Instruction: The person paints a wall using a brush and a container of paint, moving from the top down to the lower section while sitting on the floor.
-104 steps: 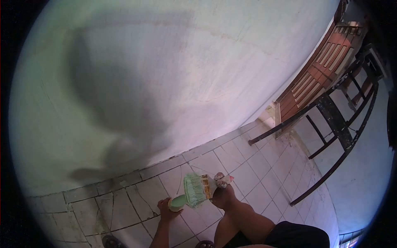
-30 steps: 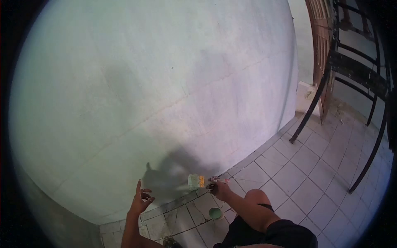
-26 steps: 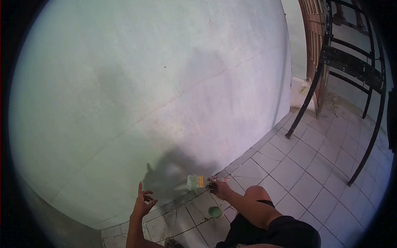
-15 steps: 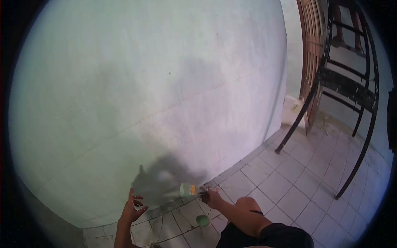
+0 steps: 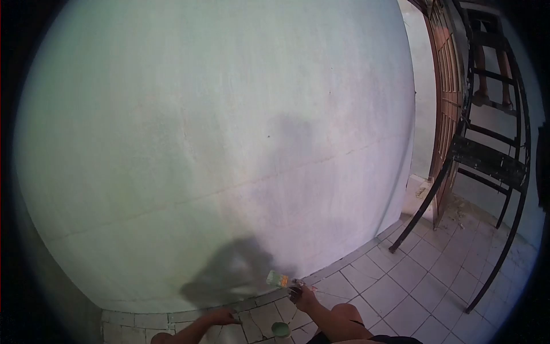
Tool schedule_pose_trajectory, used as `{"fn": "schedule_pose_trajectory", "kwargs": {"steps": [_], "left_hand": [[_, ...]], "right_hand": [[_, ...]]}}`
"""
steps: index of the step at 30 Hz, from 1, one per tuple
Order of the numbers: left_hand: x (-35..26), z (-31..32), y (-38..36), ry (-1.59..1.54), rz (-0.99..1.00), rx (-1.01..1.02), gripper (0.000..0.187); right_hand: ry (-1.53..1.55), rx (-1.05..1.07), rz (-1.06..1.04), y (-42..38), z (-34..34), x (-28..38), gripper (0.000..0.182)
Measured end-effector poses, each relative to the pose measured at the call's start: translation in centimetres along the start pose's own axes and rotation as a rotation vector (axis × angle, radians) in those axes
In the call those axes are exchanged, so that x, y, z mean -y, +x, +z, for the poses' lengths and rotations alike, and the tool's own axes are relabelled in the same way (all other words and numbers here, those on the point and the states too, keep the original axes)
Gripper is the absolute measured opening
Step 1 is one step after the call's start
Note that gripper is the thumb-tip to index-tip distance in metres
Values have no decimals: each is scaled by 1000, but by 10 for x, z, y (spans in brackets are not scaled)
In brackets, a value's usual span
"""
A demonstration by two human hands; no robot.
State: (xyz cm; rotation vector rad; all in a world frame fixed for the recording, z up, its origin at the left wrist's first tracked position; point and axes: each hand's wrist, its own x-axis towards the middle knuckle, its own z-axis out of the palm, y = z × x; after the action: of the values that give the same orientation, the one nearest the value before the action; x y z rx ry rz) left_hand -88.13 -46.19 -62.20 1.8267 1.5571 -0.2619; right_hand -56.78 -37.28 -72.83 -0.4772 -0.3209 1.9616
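Note:
My right hand [image 5: 302, 297] is wrapped round the handle of a wide paintbrush [image 5: 277, 279], whose pale green bristles point left near the foot of the wall. Low in the view, my left hand [image 5: 224, 317] reaches right above the floor tiles, with its fingers toward a small container of green paint [image 5: 281, 329]; a gap separates them. Its fingers are too small and dark to tell whether they are apart or hold anything. The pale green wall [image 5: 200, 143] has a thin horizontal seam line and shadows on it.
A dark metal ladder-like frame [image 5: 487, 162] stands at the right on the tiled floor [image 5: 401, 275]. Beyond its upper rungs, another person's legs [image 5: 481, 77] show. A brown slatted door [image 5: 447, 103] stands open beside the wall's right edge.
My left hand has moved down and right, from raised with spread fingers to low near the paint container. The view has tilted up, and the brush appears slightly lower and farther right.

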Motion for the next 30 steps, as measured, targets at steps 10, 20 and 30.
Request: {"fn": "schedule_pose_trajectory", "kwargs": {"steps": [10, 20, 30], "left_hand": [[-41, 125, 120, -408, -125, -340, 79], [-47, 163, 131, -1276, -432, -84, 64], [-30, 194, 139, -1361, -436, -154, 44]], "right_hand": [[33, -125, -59, -1, -1, 10, 24], [5, -15, -43, -21, 16, 28, 32], [-15, -3, -59, -32, 24, 29, 29]]}}
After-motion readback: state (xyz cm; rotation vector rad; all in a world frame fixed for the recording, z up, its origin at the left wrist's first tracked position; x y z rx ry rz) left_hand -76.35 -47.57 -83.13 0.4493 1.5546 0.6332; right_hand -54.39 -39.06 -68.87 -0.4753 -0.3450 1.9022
